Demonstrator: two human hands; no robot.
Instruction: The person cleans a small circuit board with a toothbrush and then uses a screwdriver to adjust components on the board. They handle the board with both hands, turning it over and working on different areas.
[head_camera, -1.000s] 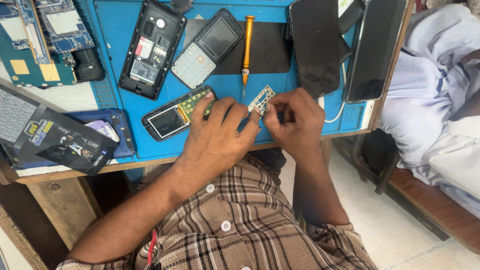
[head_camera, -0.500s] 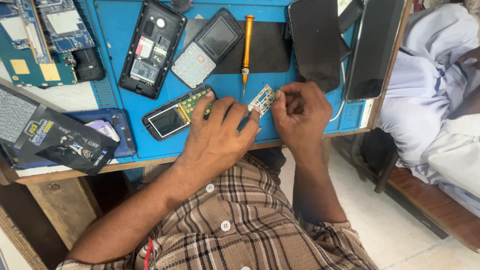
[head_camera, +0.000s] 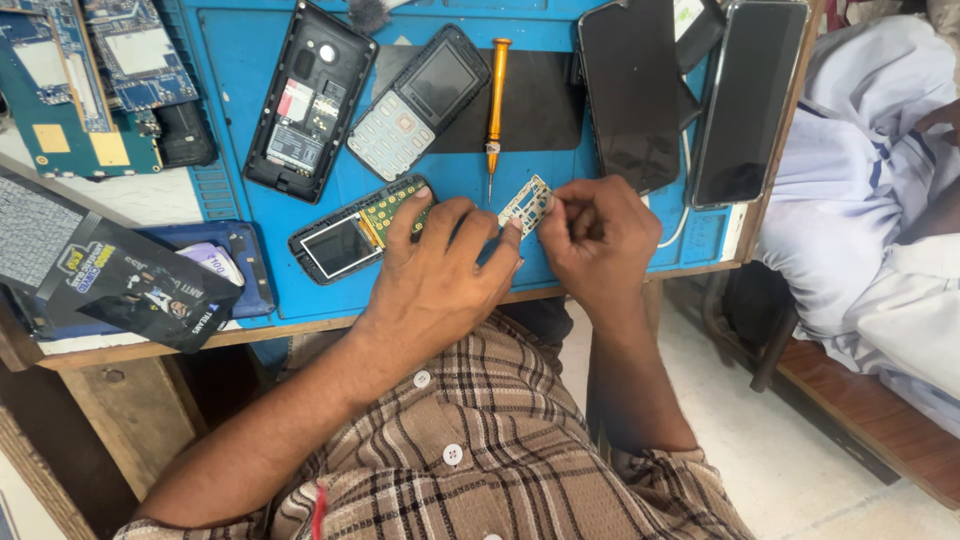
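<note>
1. The keypad frame (head_camera: 527, 205) is held just above the blue mat (head_camera: 250, 60), at its near edge, right of the open phone (head_camera: 360, 228).
2. The right hand (head_camera: 597, 240) pinches the frame's right end; the other fingers are curled.
3. The left hand (head_camera: 440, 275) has spread fingers, one tip on the frame, one on the phone.
4. I think a light grip is best, because the thin frame can bend.
5. The screwdriver (head_camera: 495, 95) lies just beyond.

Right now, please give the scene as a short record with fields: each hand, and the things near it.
left hand: rests on the blue mat, fingers over the opened phone
right hand: pinches the keypad frame
near: orange screwdriver, keypad phone, black back shell
right of mat: two dark smartphones
far left: circuit boards
</note>
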